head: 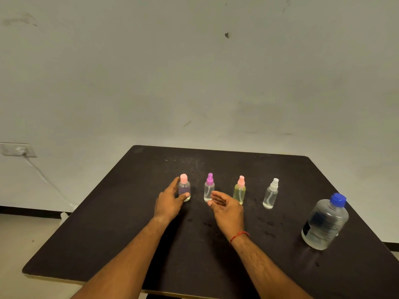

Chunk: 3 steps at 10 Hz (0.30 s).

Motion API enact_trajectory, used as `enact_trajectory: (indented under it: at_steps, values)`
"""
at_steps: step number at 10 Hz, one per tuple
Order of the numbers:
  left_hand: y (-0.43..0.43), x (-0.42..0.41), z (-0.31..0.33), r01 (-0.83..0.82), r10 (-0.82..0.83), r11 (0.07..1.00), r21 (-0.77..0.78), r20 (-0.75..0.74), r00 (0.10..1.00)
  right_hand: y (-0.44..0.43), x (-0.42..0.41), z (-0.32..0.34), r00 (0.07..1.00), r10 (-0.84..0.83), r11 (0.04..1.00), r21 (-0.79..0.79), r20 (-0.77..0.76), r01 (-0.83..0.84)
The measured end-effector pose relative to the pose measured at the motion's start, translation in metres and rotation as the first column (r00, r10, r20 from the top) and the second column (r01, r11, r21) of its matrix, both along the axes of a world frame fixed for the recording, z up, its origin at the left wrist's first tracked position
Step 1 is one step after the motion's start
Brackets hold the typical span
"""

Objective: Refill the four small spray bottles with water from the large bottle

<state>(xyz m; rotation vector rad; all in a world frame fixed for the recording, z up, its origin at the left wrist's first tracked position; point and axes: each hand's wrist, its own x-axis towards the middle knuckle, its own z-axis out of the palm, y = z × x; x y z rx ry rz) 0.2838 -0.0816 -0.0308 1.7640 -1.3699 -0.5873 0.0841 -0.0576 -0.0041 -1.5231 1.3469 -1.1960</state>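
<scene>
Now, left hand [170, 201]: we see it wrapped round the pink-capped bottle [184, 187], the leftmost of the four small ones, at centre frame.
Bottle axis: upright, cap on.
Right hand [226, 209]: relaxed and empty, in front of the purple-capped bottle [209, 190].
Large bottle [326, 223]: capped, at lower right, well apart from both hands; we judge the right hand nearer.
Surface: dark table [108, 223], with wet spots.
Room: scuffed pale wall [194, 72]; socket [17, 149] at left.

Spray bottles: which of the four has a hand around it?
The leftmost bottle, with the broad pale-pink cap; the left hand holds it, thumb across its front. The right hand grips nothing.
</scene>
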Motion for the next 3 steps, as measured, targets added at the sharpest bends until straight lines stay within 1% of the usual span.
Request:
enact_trajectory:
  at_steps: [1,2,3]
  values:
    - [0.005,-0.002,-0.001,-0.060,0.060,0.998,-0.036,-0.006,0.998,-0.002,-0.003,0.002,1.000,0.001,1.000,-0.016,0.008,0.000]
    - [0.017,-0.007,0.001,-0.139,0.143,0.981,-0.137,0.018,0.990,-0.002,-0.005,0.002,1.000,0.002,0.999,-0.038,0.015,-0.001]
    - [0.025,-0.012,0.006,-0.230,0.245,0.930,-0.287,0.018,0.969,-0.001,-0.007,0.001,1.000,-0.004,0.999,-0.038,0.004,0.005]
